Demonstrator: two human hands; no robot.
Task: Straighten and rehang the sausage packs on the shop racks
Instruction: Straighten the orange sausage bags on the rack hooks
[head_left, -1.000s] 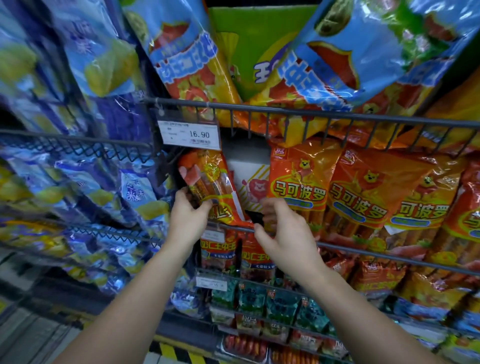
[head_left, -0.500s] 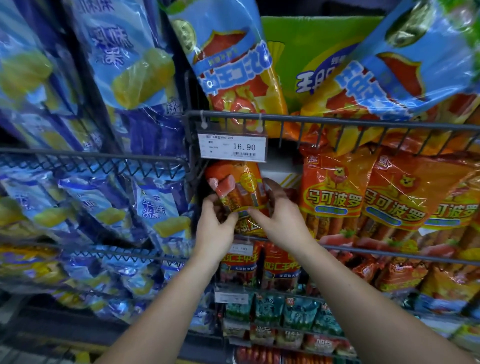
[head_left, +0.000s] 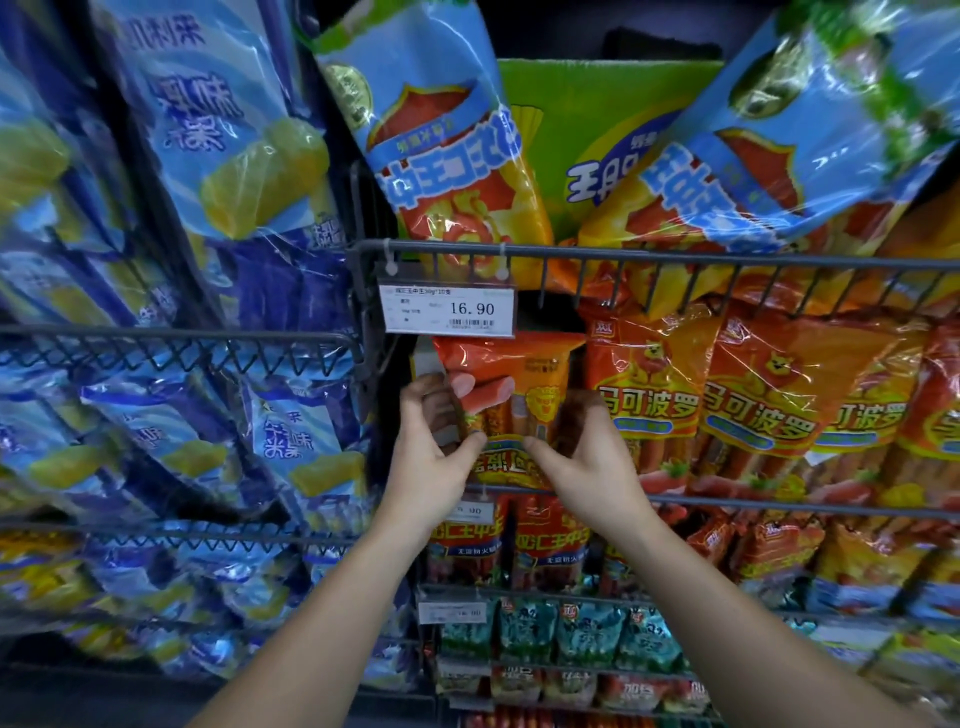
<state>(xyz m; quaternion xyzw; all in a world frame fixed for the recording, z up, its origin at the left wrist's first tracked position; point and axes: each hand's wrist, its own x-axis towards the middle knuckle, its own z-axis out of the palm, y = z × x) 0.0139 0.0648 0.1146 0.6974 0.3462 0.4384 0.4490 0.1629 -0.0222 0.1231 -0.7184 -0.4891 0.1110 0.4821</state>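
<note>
1. The left hand (head_left: 431, 447) is pinching the left edge of the sausage pack (head_left: 511, 384), thumb in front.
2. The right hand (head_left: 587, 457) is gripping its right edge, equally near.
3. The sausage pack is standing upright, long axis running 12 to 6 o'clock, its top lying at 12 from both hands, just under the price tag (head_left: 447, 309).

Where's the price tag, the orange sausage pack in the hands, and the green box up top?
price tag (head_left: 447, 309), head view, on its white middle beside the printed 16.90.
orange sausage pack (head_left: 524, 366), head view, on its orange upper part.
green box (head_left: 587, 119), head view, on its plain green front.
</note>
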